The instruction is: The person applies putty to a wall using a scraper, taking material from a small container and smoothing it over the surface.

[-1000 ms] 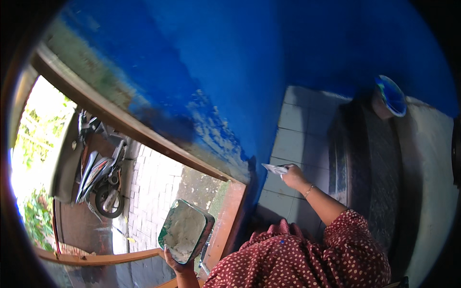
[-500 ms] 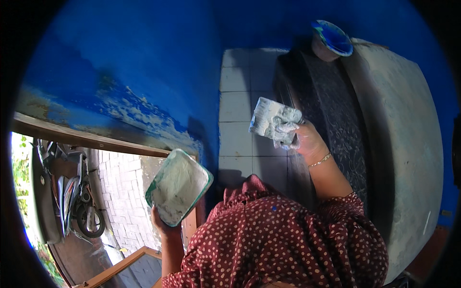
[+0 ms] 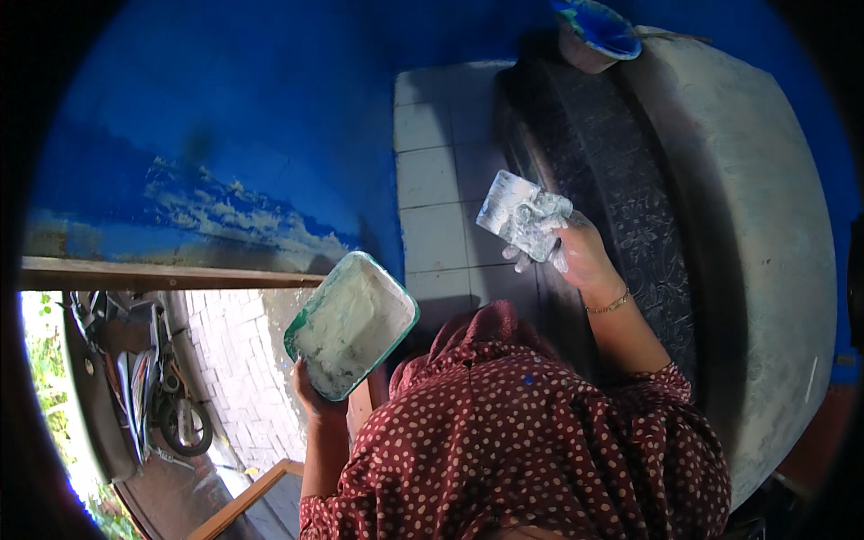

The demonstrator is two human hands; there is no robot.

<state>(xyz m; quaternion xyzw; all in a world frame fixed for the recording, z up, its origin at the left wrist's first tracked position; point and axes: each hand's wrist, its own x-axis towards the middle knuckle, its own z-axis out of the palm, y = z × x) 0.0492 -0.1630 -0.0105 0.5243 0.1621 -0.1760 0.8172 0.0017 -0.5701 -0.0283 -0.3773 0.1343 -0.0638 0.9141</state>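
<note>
A green rectangular tub with pale grey paste inside is held up at my lower left; my left hand grips its lower left corner. Out to the right, my right hand is closed round a flat scraper, its blade smeared with white paste and angled toward the upper left. Paste coats my fingers too. The scraper is above and to the right of the tub, apart from it. Behind the tub is a blue wall with a band of flaking, whitish patches.
Upper right, a bucket with blue-stained insides sits by a pale surface beside a dark patterned surface. White floor tiles lie behind my hands. At lower left an opening with a wooden frame shows a parked motorbike and paving.
The view has swung round and the wall now looks more level. My right hand has risen, turning the scraper's flat face into view. The tub has shifted slightly up and right since the last frame.
</note>
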